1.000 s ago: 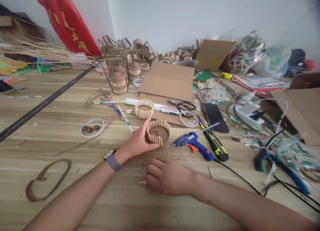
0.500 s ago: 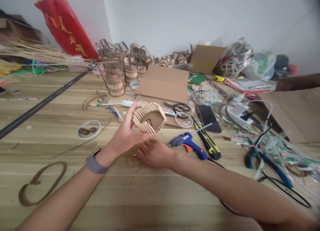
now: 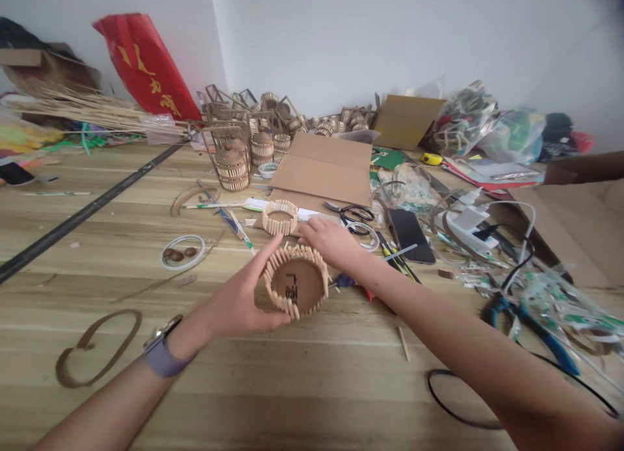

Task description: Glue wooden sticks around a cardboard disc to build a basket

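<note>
My left hand (image 3: 244,301) grips a small round basket (image 3: 324,279) between thumb and fingers. Short wooden sticks stand around its rim, and its brown cardboard base bears dark printed characters. Just beyond it, my right hand (image 3: 331,243) is low over the cardboard with its fingers curled together. Its fingertips are hidden, so anything in them does not show. A second ring of sticks (image 3: 279,218) rests left of those fingers. The blue glue gun (image 3: 345,281) lies partly covered by my right forearm. One loose stick (image 3: 403,344) is on the table at the right.
Scissors (image 3: 353,214), a white ring (image 3: 363,236), a yellow-black cutter (image 3: 400,262) and a phone (image 3: 412,235) lie to the right. Blue-handled pliers (image 3: 536,340) sit among cables and scraps. Finished lidded baskets (image 3: 231,168) stand behind. A brown strip (image 3: 97,350) curls at front left.
My left hand has brought the basket nearer, turning its base more toward me. My right hand has moved from below the basket to beyond it. A loose stick now shows on the table.
</note>
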The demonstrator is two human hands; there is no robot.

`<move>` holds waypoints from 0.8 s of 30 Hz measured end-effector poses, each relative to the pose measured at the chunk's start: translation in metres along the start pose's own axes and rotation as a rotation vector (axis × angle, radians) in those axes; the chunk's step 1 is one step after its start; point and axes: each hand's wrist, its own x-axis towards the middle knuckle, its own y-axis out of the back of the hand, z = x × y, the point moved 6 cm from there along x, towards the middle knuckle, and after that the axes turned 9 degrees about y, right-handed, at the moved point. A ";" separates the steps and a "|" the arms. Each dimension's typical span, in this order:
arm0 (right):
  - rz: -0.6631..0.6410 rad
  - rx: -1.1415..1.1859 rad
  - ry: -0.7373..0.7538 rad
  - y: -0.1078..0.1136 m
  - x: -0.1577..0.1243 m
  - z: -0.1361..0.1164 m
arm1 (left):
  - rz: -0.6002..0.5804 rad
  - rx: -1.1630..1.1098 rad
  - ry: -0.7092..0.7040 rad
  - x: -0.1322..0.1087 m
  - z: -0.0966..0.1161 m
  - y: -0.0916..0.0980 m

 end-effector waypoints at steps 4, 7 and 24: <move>-0.017 -0.059 -0.184 0.014 -0.060 0.021 | -0.147 0.164 -0.019 -0.016 -0.024 -0.025; -0.143 -0.005 -0.444 0.011 -0.111 0.036 | -0.091 0.189 -0.017 -0.015 -0.038 -0.032; -0.026 0.644 -0.583 -0.007 -0.162 0.036 | -0.007 0.094 0.072 0.013 -0.045 -0.035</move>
